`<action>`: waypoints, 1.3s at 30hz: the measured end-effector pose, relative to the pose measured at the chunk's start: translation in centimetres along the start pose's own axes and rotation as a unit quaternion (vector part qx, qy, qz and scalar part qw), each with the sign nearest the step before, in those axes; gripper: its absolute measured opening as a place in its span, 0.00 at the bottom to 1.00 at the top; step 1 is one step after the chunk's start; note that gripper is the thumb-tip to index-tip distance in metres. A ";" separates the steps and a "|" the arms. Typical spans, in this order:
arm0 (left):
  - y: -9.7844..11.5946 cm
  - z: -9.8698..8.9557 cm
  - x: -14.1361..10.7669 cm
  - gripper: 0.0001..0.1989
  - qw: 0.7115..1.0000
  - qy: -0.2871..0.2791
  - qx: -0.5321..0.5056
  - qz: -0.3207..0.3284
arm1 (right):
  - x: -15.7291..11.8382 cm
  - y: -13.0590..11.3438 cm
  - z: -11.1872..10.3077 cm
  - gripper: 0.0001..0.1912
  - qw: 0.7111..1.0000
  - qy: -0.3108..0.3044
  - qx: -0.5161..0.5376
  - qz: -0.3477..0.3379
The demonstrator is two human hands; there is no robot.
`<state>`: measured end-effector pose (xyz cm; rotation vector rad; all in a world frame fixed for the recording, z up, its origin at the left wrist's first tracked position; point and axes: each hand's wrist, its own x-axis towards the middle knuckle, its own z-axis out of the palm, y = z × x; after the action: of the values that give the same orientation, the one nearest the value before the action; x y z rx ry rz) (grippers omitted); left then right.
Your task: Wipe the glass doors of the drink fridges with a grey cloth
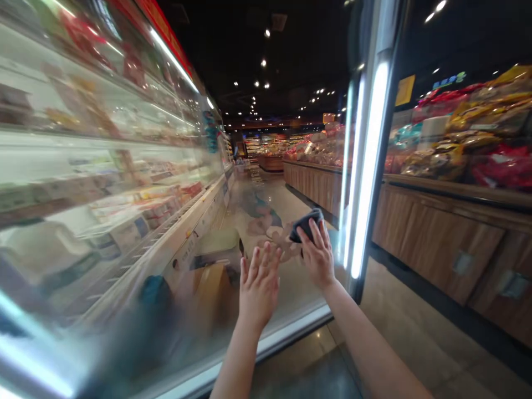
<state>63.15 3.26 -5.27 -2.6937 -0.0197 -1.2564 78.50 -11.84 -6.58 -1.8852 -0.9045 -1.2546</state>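
A large glass pane in a frame with bright light strips spans the middle of the view. My left hand lies flat against it with the fingers spread and nothing held. To its right, my right hand presses a dark cloth to the glass, fingers over the cloth. The cloth's upper part shows beyond my fingertips. Both hands are faintly mirrored in the pane.
Shelves of packaged goods, blurred, stand on the left. A lit vertical frame edge is right of my hands. Beyond it, wooden counters carry piled colourful bags. Tiled floor shows at lower right.
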 end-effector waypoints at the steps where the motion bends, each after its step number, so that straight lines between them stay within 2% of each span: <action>1: 0.0 0.1 0.1 0.42 1.000 -0.004 -0.005 -0.003 | 0.2 0.8 -0.2 0.31 0.999 0.031 0.007 0.039; 4: -0.1 0.3 0.2 0.43 1.000 -0.009 -0.018 -0.006 | -1.6 2.3 0.0 0.30 0.982 0.123 0.006 0.146; 6: -0.2 0.5 0.2 0.43 1.000 -0.007 -0.023 -0.002 | -3.3 2.1 0.6 0.30 0.976 0.134 -0.007 0.170; 9: -0.2 0.9 0.2 0.43 1.000 -0.005 -0.027 0.000 | -3.5 1.4 0.9 0.31 0.990 0.085 -0.009 0.114; 11: -0.2 1.2 0.3 0.43 1.000 0.003 -0.028 -0.003 | -1.7 2.0 0.3 0.31 0.997 0.049 -0.002 0.068; 13: -0.3 1.4 0.4 0.43 0.999 0.011 -0.030 -0.003 | 0.4 3.5 -0.6 0.30 0.998 0.036 0.002 0.059; 15: -0.3 1.4 0.4 0.43 0.999 0.013 -0.031 -0.001 | 1.2 5.3 -1.5 0.30 0.995 0.052 0.002 0.082; 17: -0.3 1.3 0.4 0.44 0.999 0.007 -0.033 0.002 | 0.4 6.5 -1.8 0.30 0.991 0.083 0.002 0.108; 21: -0.2 1.1 0.3 0.44 0.999 -0.001 -0.039 0.003 | -1.7 6.6 -1.4 0.30 0.987 0.108 0.012 0.121; 23: -0.2 1.2 0.3 0.44 0.999 0.007 -0.043 0.000 | -0.5 6.4 -1.6 0.30 0.987 0.102 0.014 0.126; 27: -0.3 1.7 0.2 0.44 0.999 0.012 -0.053 -0.001 | 4.6 7.5 -3.4 0.30 0.990 0.087 0.007 0.112; 29: -0.3 1.9 0.2 0.44 0.998 0.018 -0.059 -0.001 | 5.2 8.3 -4.1 0.29 0.992 0.085 -0.005 0.098; 31: -0.4 2.0 0.2 0.44 0.997 0.032 -0.065 -0.003 | 3.6 8.9 -4.2 0.27 0.992 0.081 -0.020 0.090; 34: -0.4 1.8 0.3 0.44 0.997 0.033 -0.070 0.001 | -0.2 9.0 -3.6 0.26 0.992 0.078 -0.042 0.092; 36: -0.5 1.5 0.3 0.43 0.997 0.022 -0.071 0.004 | -0.8 8.9 -3.2 0.25 0.992 0.079 -0.047 0.088; 37: -0.5 1.4 0.3 0.43 0.997 0.018 -0.071 0.005 | 0.0 8.9 -3.3 0.25 0.992 0.081 -0.047 0.085; 39: -0.6 1.4 0.2 0.42 0.997 0.017 -0.071 0.007 | 3.6 9.0 -3.7 0.26 0.992 0.086 -0.041 0.079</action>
<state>64.25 4.06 -5.93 -2.7855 0.0957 -1.3482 85.37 -19.00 -3.51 -1.8388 -0.6092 -1.3505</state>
